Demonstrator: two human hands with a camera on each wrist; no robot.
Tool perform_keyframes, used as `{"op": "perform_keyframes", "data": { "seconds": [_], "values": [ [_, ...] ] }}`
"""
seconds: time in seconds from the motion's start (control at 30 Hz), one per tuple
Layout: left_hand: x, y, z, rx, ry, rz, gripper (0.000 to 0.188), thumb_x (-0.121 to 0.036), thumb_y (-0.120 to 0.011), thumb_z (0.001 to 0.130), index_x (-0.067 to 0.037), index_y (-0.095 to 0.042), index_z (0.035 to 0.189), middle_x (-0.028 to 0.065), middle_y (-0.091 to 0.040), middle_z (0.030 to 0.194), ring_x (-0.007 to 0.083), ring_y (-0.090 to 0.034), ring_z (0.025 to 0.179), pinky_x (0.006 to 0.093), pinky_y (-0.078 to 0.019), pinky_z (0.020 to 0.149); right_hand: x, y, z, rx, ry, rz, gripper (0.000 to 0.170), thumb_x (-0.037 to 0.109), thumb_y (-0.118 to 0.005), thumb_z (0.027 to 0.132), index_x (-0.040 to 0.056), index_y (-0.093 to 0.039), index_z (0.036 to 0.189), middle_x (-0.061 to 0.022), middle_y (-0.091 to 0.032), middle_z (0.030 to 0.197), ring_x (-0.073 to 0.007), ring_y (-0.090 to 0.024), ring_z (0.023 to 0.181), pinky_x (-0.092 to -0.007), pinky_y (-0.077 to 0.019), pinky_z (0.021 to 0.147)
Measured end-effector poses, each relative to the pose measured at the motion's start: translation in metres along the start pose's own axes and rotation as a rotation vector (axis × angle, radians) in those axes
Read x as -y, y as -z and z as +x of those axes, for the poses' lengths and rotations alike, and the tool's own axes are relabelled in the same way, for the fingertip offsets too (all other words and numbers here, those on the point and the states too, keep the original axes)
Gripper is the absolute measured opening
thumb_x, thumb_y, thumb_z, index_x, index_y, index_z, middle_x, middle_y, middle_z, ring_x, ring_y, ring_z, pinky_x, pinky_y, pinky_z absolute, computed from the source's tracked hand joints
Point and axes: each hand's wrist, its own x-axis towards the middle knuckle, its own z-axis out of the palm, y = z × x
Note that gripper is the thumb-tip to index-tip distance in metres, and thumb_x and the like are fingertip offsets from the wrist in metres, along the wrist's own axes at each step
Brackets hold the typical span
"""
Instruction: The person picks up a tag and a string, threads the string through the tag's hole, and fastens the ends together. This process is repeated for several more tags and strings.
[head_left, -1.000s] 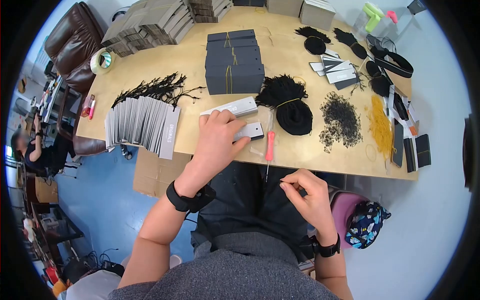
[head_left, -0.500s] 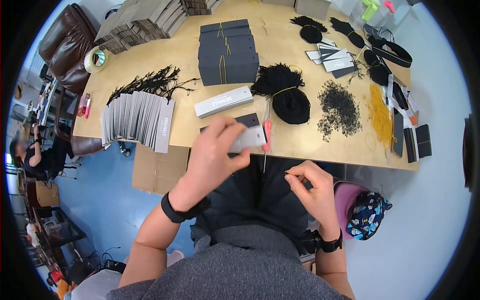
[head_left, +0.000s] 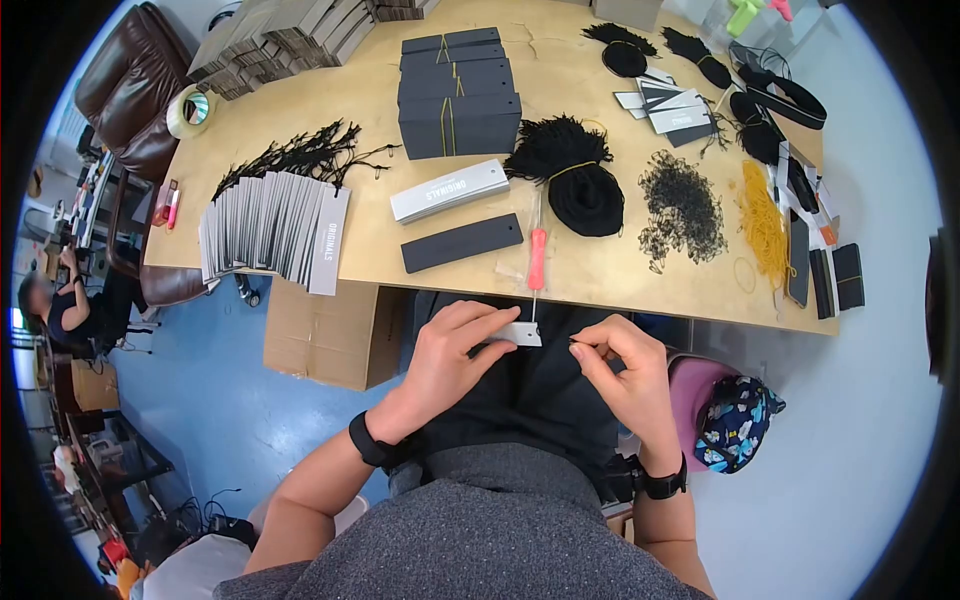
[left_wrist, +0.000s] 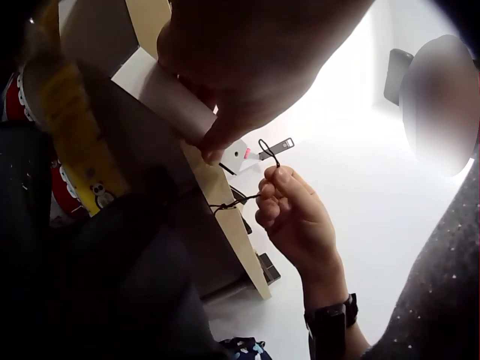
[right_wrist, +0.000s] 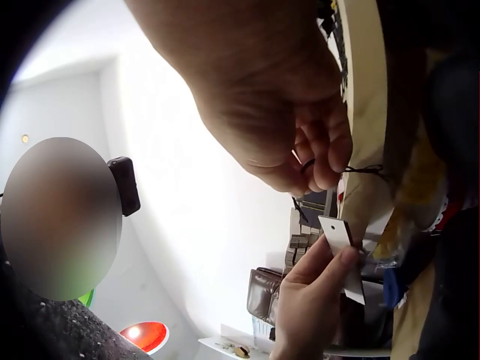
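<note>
My left hand (head_left: 455, 350) pinches a white hang tag (head_left: 522, 334) between thumb and fingers, over my lap just off the table's front edge. The tag's punched hole shows at its free end, facing my other hand. My right hand (head_left: 628, 375) pinches a thin black string (left_wrist: 277, 160) between thumb and fingertips, a small loop standing up from them and a knotted tail hanging below. Tag and string are a short gap apart. On the table ahead lie a white tag stack (head_left: 450, 190), a dark tag stack (head_left: 462, 243) and a red-handled tool (head_left: 537, 260) with a thin shaft.
Banded dark tag stacks (head_left: 460, 127) and a bundle of black strings (head_left: 585, 200) stand behind. To the left, strung tags (head_left: 265, 240) lie fanned out. Black loops (head_left: 682, 210) and yellow rubber bands (head_left: 762, 230) are heaped at right. Another person sits far left.
My left hand has picked a white tag off the front stack and brought it back over my lap, near the right hand. The right hand keeps its pinch, almost still.
</note>
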Motion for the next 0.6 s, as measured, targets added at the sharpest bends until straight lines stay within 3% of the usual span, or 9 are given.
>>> {"op": "perform_keyframes", "data": {
  "seconds": [0.1,0.17,0.3,0.37,0.6],
  "values": [
    [-0.001,-0.002,0.004,0.012,0.037,-0.02,0.039,-0.003,-0.08,0.074,-0.005,-0.072,0.112,0.0118,-0.071,0.095,0.0266,-0.067,0.086,0.033,-0.054,0.075,-0.001,-0.004,-0.002,0.013,0.004,0.023,0.008,-0.001,-0.07,0.087,-0.0022,-0.066,0.094,-0.0062,-0.061,0.08,-0.0098,-0.058,0.063,-0.0241,-0.0452,0.057],
    [0.0,-0.001,0.004,0.153,0.164,-0.112,0.034,-0.004,-0.079,0.076,-0.004,-0.073,0.109,0.0114,-0.073,0.091,0.0246,-0.069,0.082,0.0317,-0.0539,0.076,-0.001,-0.007,-0.003,0.023,-0.002,0.033,0.008,-0.001,-0.07,0.087,-0.002,-0.066,0.094,-0.0062,-0.061,0.081,-0.0098,-0.058,0.063,-0.0241,-0.0452,0.057],
    [-0.001,-0.002,0.005,0.19,0.277,-0.28,0.028,-0.003,-0.077,0.078,-0.002,-0.073,0.105,0.0115,-0.073,0.089,0.0231,-0.07,0.082,0.0302,-0.0537,0.077,-0.002,-0.012,-0.005,0.059,-0.003,0.038,0.008,0.0,-0.07,0.088,-0.0014,-0.066,0.094,-0.0063,-0.061,0.081,-0.0106,-0.059,0.064,-0.0243,-0.0458,0.058],
    [-0.005,-0.001,0.008,0.209,0.437,-0.417,0.024,0.0,-0.074,0.079,0.0,-0.072,0.103,0.0118,-0.074,0.091,0.0207,-0.071,0.084,0.0286,-0.0532,0.078,-0.004,-0.015,-0.005,0.065,-0.003,0.045,0.008,0.0,-0.07,0.088,-0.0013,-0.066,0.094,-0.0064,-0.061,0.081,-0.0109,-0.059,0.064,-0.0246,-0.0462,0.058],
    [0.001,-0.002,0.014,0.313,0.319,-0.246,0.02,0.001,-0.071,0.081,0.002,-0.07,0.101,0.0109,-0.072,0.091,0.0162,-0.068,0.085,0.0278,-0.0518,0.079,-0.004,-0.018,-0.003,0.081,0.0,0.046,0.008,0.002,-0.07,0.088,-0.0012,-0.066,0.095,-0.0068,-0.062,0.083,-0.0119,-0.06,0.064,-0.0252,-0.0468,0.058]
  ]
}}
